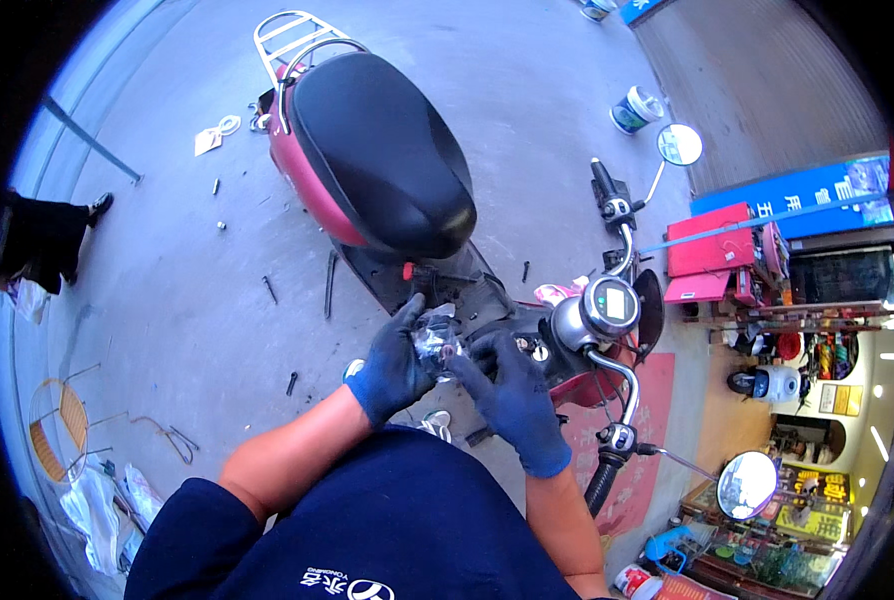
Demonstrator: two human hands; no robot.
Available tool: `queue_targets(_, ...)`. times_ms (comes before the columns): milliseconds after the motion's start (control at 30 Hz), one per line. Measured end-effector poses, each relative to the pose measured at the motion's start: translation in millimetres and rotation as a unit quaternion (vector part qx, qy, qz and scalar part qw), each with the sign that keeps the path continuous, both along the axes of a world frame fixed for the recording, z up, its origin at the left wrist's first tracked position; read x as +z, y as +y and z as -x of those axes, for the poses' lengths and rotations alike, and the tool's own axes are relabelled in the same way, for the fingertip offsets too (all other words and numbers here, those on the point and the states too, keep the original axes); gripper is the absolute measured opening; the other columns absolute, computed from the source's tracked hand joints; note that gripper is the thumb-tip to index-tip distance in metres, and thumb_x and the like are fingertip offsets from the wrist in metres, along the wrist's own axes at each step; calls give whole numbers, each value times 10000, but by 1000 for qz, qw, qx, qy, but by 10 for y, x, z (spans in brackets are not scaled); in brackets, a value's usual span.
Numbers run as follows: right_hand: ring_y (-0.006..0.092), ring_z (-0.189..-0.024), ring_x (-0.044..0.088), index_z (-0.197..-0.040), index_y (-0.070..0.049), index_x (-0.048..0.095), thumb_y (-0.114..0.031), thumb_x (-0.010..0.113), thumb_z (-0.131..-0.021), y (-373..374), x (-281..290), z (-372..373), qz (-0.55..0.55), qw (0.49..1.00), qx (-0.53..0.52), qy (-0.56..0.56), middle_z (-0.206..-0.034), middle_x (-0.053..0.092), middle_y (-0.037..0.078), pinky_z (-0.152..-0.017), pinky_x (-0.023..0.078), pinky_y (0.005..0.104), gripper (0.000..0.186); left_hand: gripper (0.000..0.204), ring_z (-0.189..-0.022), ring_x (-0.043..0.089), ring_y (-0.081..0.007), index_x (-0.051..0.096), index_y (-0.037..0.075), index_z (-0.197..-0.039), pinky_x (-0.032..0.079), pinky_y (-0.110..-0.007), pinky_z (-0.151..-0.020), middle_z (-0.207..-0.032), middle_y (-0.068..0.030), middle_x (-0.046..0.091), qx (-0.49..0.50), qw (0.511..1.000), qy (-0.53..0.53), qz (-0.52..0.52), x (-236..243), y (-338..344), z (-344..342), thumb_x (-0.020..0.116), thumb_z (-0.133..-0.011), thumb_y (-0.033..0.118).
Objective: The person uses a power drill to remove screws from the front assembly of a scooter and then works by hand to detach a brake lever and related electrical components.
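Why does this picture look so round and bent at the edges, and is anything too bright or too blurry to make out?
Head view: a fisheye lens bows straight lines toward a black rim with blue fringing. Daylight is soft and even on the scooter seat. The shop interior glows warm and slightly overexposed. The clear plastic packet between the left hand and right hand glints, so its contents are hard to tell.

Both gloved hands, left hand (395, 362) and right hand (512, 398), hold small clear bag (435, 335), possibly parts inside, above pink scooter (367, 160).

Signs, screen and packet around the scooter
Round dashboard screen (608, 305) on the handlebars; blue sign (817, 190) far right; clear plastic packet (435, 335) between gloved hands.
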State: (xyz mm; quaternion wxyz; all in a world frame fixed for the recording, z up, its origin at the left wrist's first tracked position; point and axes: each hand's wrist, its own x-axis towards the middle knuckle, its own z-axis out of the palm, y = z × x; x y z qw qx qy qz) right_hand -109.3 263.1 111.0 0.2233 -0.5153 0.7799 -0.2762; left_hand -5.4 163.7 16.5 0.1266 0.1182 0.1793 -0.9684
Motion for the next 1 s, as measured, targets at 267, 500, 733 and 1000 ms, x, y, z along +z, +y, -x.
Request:
queue_targets(267,250,-613,584,-839,-14,553,-108,618,-859,-47,197,-111,63,997,12,39,-728,582,146,-564,444,343,117,477,-966,616,-282,574,40,-1070,511,-443,-859,-1036,-158,627,26,996,73,41,-4,19,45,348,-973,449)
queue_targets(500,229,-636,577,-863,-29,566,-69,592,-868,40,409,-88,120,986,-117,-4,-726,582,105,-656,456,331,48,377,-1041,573,-303,583,61,-1049,472,-483,-919,-1147,-163,581,9,997,17,71,-140,16,34,408,-967,386)
queue_targets(733,269,-682,590,-966,10,556,-62,575,-868,726,-665,273,20,970,-70,233,-838,601,153,-637,462,365,124,380,-1205,483,-352,563,42,-1019,459,-488,-965,-1212,-195,539,41,992,84,84,24,-100,-128,412,-964,387)
queue_targets(1000,302,-802,603,-1151,-13,545,-144,645,-827,161,-237,-31,177,982,-39,58,-926,597,155,-679,490,401,364,511,-1272,414,-331,399,26,-1352,314,-464,-1088,-1366,-200,432,5,995,16,103,137,25,-60,374,-973,368)
